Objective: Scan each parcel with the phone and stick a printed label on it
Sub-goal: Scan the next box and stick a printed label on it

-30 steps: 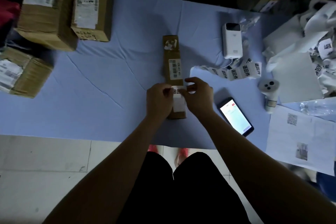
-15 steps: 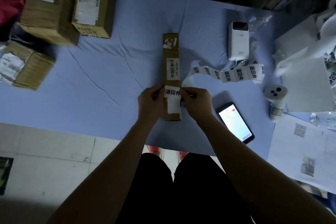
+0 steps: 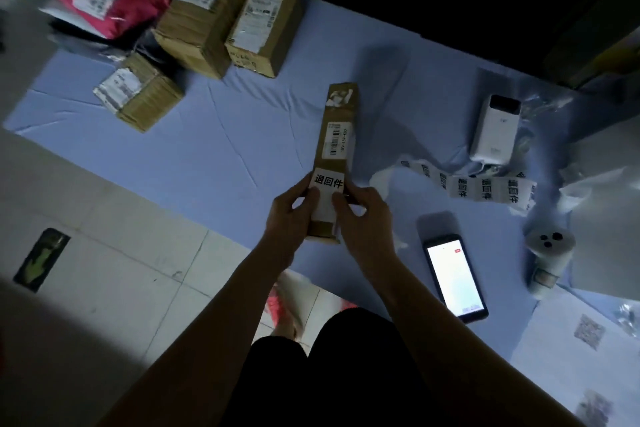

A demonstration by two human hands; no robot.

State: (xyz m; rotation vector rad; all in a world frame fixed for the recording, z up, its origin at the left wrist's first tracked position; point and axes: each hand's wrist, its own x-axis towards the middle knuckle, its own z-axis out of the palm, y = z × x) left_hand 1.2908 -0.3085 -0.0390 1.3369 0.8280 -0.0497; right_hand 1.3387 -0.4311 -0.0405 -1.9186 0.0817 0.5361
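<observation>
Blue sheet [image 3: 214, 156] under slim parcel [image 3: 337, 114] pointing away; hands [image 3: 287, 215] [image 3: 369, 215] grip its near end.

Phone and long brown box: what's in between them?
The right hand, holding the long brown box, lies between it and the phone, seen in the head view.

The long box [image 3: 336, 135] was plain brown cardboard, matt and a little scuffed, and the label [image 3: 327, 182] on it was white matt paper with black print. The sheet [image 3: 242, 149] was pale blue cloth, soft and creased. The phone [image 3: 453, 279] had a glossy glass screen. The printer [image 3: 493, 130] was smooth white plastic, and the strip of labels [image 3: 485, 187] was thin, curling paper. The floor [image 3: 138, 270] was smooth pale tile. The bag [image 3: 110, 0], blurred, looked like pink plastic film.
</observation>
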